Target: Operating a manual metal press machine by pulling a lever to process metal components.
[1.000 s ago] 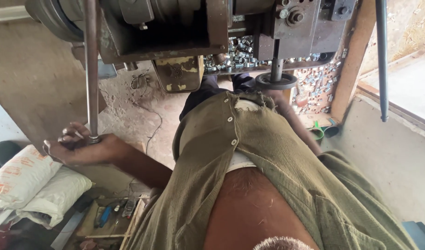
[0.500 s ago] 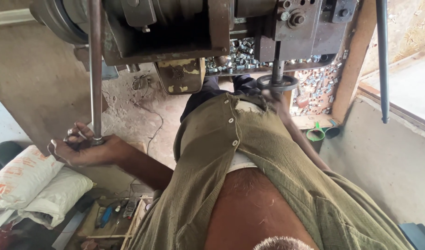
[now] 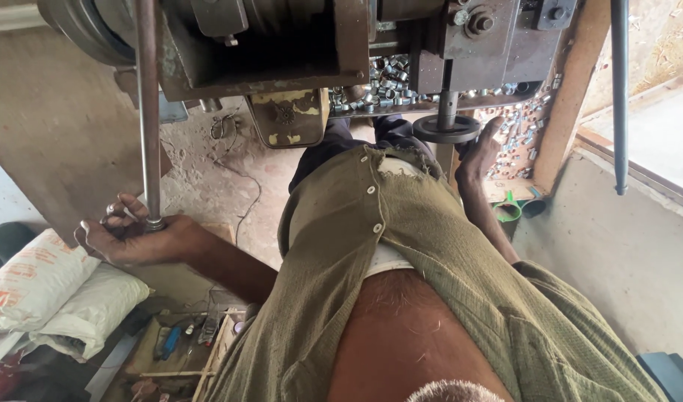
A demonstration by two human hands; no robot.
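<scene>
Closest to the camera, an olive-green buttoned shirt fills the lower middle of the view and blocks most of the floor beneath it. At lower left two white sacks lie stacked, and beside them a shallow wooden tray holds small tools too blurred to name.

The left hand sits out to the side, its fingers curled around the bottom end of a long steel rod that rises upright and runs out of view at the top edge. The right hand reaches forward to a small dark handwheel on a vertical spindle; the fingers lie against the wheel's rim, though I cannot tell whether they are gripping it, since the wheel covers part of them.

Behind both stands a heavy, rusty metal machine, cut off by the upper edge. A heap of small shiny metal sleeves lies in its trough, more spilling near the right hand. A loose wire trails over the dusty floor under the machine. At far right a second dark rod hangs down, beside a pale concrete ledge.
</scene>
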